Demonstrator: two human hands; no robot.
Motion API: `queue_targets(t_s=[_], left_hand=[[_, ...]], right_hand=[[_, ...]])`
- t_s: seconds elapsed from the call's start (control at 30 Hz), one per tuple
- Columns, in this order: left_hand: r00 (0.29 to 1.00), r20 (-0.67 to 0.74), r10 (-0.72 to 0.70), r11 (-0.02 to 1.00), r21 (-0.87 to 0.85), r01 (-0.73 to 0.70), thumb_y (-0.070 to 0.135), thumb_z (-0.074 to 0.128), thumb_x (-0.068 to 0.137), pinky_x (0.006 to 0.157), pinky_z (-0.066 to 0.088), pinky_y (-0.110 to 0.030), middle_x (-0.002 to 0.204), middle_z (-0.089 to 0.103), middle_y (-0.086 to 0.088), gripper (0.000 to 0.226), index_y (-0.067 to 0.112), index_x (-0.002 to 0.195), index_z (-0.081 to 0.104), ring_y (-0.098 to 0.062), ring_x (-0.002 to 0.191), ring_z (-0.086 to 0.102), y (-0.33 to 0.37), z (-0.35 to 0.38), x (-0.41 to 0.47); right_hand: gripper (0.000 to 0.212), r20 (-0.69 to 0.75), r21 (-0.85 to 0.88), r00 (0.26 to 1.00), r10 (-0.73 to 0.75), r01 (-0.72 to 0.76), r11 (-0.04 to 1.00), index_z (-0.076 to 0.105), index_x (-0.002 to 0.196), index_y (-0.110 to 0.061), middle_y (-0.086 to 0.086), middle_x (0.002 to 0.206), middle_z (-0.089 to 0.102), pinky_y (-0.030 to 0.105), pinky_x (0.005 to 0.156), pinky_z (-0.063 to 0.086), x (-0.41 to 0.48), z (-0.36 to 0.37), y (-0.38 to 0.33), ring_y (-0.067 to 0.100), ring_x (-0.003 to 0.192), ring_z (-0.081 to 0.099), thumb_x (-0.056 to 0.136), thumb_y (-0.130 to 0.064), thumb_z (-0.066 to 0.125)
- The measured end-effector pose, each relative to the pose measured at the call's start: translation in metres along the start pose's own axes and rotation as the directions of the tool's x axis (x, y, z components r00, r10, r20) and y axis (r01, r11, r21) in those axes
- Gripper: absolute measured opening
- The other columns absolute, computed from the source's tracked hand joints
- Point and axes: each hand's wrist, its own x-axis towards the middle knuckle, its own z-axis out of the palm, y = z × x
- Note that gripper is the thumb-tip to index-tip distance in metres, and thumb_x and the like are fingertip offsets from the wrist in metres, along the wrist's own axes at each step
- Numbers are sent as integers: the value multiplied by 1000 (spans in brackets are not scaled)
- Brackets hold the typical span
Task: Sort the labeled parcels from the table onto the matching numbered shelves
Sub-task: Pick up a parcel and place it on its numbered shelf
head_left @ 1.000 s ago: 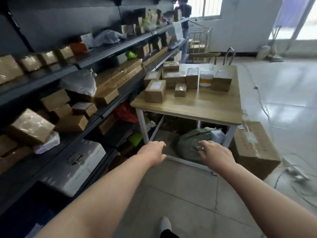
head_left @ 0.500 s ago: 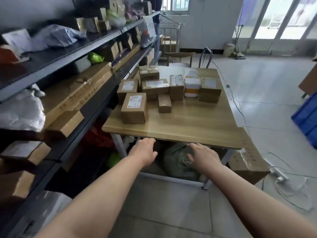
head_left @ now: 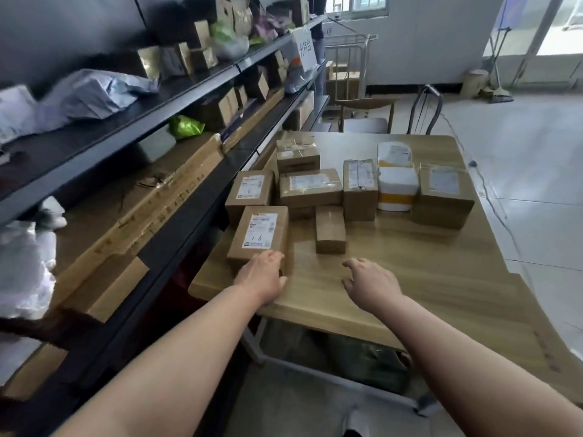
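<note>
Table [head_left: 410,272]: pale wood grain. Nearest parcel [head_left: 258,234], at the table's near left corner: brown cardboard, white label with black handwriting. Far parcel [head_left: 397,187], towards the far edge: white with a yellow-orange band. Shelves [head_left: 189,197]: black. Bag [head_left: 184,126] on a shelf: bright green.

2 bare arms, uncovered from the lower edge of the view up to the wrists, end in a bare left hand [head_left: 262,275] and a bare right hand [head_left: 370,283]. Between them, low down, shows the pale toe of 1 shoe [head_left: 355,419], with dark cloth just behind it
</note>
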Motion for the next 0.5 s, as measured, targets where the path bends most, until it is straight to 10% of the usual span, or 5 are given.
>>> queue_targets(t_s=[0.5], left_hand=[[987, 43, -153, 987, 46, 151, 36, 58, 92, 104, 36, -39, 145, 36, 2, 49, 25, 137, 43, -22, 133, 34, -22, 0, 133]], right_hand=[[45, 187, -4, 978, -91, 93, 996, 46, 137, -27, 3, 146, 37, 41, 100, 37, 157, 17, 1, 27, 133, 34, 94, -38, 48]])
